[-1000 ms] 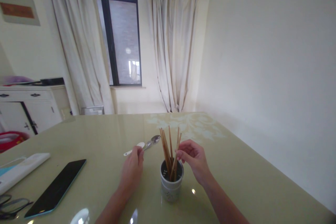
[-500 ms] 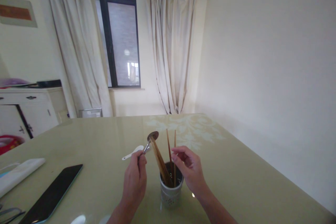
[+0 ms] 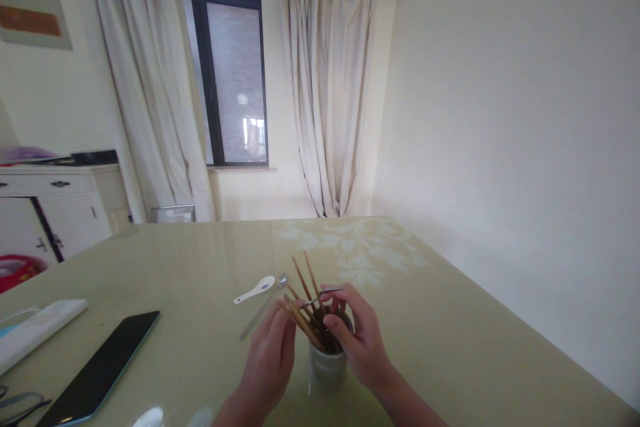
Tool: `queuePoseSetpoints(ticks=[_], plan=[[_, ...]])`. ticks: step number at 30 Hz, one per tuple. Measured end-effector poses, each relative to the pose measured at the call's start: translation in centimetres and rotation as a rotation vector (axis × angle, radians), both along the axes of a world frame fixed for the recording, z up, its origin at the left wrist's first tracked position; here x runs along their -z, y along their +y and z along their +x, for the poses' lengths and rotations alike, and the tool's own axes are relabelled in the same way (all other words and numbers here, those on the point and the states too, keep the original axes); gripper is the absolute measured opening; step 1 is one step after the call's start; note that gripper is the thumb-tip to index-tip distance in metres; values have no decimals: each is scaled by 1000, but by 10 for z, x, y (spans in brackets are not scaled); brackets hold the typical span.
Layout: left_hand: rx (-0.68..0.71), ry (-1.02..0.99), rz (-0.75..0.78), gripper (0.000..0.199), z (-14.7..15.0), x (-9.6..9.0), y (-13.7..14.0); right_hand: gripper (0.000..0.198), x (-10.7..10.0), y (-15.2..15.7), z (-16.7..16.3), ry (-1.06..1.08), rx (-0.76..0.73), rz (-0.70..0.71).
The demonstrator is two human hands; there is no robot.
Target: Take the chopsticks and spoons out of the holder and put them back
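Crowding cup: chopsticks; beyond, white spoon

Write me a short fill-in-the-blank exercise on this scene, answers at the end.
1. The hand nearer the phone is the person's ____ one.
2. The spoon with a hole in its handle is coloured ____.
3. The chopsticks have their lower ends ____ the cup.
4. Pale ____ hang either side of the window.

Missing words: left; white; inside; curtains.

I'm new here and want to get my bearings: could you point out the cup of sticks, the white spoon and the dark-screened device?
Cup (image 3: pixel 327 368): head view, outer wall.
White spoon (image 3: pixel 257 289): head view, where handle meets bowl.
Dark-screened device (image 3: pixel 103 365): head view, screen.
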State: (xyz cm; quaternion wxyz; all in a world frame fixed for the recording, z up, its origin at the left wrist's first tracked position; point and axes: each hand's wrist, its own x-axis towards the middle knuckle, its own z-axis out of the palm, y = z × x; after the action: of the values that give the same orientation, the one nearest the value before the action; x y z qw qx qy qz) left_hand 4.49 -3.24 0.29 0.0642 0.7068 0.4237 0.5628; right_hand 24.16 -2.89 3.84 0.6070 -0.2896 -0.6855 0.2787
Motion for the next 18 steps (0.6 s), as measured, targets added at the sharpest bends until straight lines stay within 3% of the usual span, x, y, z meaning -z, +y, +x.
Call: queuePoseSetpoints(ticks=[10, 14, 18], plan=[[155, 52, -52, 29, 8, 3, -6, 37, -3, 0, -10, 265, -85, -311], [104, -177, -137, 33, 13, 11, -10, 41, -7, 14, 1, 491, 20, -301], [179, -324, -179, 55, 20, 14, -15, 39, -6, 35, 24, 742, 128, -287]])
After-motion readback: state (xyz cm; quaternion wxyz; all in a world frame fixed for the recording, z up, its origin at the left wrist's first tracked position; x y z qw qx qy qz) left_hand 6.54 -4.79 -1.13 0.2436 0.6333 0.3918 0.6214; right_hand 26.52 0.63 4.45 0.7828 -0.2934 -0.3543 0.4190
